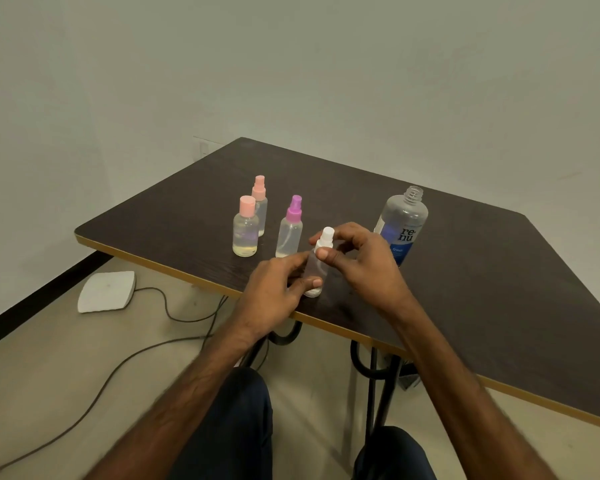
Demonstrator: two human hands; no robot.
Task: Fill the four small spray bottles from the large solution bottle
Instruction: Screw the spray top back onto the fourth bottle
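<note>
Near the table [499, 306] edge, left hand [274, 289] pinches the upright white-capped spray bottle [315, 270] low; right hand [364, 268] fingers curl round its neck; purple-capped bottle [290, 230] at 11 o'clock; two pink-capped bottles [245, 230] at 10; uncapped large solution bottle [402, 226] at 2.

bottles [289, 227] left — solution bottle [403, 226] right

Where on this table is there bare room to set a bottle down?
Bare table right of the large solution bottle, to the right edge, and behind it. Crowded: the left, with pink-capped bottles, purple-capped bottle, and left hand and right hand on the white-capped bottle.
</note>
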